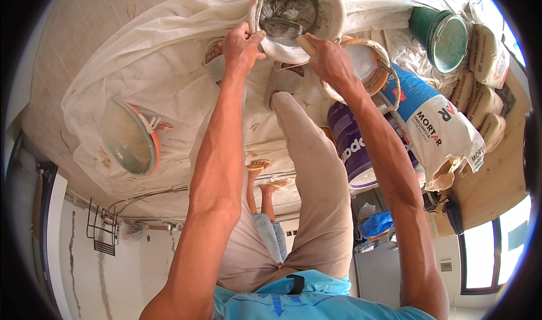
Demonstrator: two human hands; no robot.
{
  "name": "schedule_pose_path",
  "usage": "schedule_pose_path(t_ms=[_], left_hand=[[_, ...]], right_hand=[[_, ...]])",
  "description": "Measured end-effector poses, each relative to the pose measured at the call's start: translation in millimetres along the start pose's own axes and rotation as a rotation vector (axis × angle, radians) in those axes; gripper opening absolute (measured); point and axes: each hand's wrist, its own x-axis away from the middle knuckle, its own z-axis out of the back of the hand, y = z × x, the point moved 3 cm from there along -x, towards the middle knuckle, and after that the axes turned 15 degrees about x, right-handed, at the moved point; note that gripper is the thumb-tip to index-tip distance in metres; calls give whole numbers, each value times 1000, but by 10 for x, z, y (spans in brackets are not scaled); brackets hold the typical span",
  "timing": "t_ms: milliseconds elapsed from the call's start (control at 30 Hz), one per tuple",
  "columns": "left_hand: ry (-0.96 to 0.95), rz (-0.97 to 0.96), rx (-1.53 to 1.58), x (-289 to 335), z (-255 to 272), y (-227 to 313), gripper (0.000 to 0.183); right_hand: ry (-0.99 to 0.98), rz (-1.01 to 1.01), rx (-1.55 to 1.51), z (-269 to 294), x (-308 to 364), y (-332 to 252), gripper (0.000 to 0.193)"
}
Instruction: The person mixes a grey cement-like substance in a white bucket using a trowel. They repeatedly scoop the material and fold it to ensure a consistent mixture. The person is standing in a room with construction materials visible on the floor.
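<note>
At the top centre of the frame, our left hand (pixel 243 48) grasps the rim of a pale bucket (pixel 334 11), and our right hand (pixel 330 61) holds a trowel (pixel 284 30) inside it. We judge the step as scooping grey paste (pixel 289 5); the next move probably needs a level blade.

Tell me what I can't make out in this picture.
In the head view:
Bucket: far rim cut off by the upper edge.
Trowel handle: partly hidden by the right hand.
Purple pail: middle behind the right forearm.
Co-worker: upper body behind the wearer's trousers.
</note>
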Motion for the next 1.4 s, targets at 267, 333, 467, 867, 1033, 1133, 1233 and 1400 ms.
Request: schedule_pose_path(t_ms=[267,333,467,867,1033,1133,1233,1400], left_hand=[[19,-21,82,4,129,-124,19],[6,-29,95,9,117,-109,18],[2,-35,73,57,-9,-48,17],[33,-26,42,25,43,-90,16],[28,-28,23,14,31,-104,16],[22,-24,1,23,30,-63,17],[8,-35,33,25,43,-83,18],[20,-33,53,3,79,-139,19]], right_hand=[[10,-25,-189,305,287,-14,51],[8,3,-161,213,309,-22,53],[1,-13,-206,-73,79,-27,55],[57,1,135,194,32,58,62],[-11,-8,90,42,-16,171,59],[-159,-10,-175,124,-98,205,55],[-99,-11,-217,278,-22,210,53],[-65,38,-69,412,321,67,53]])
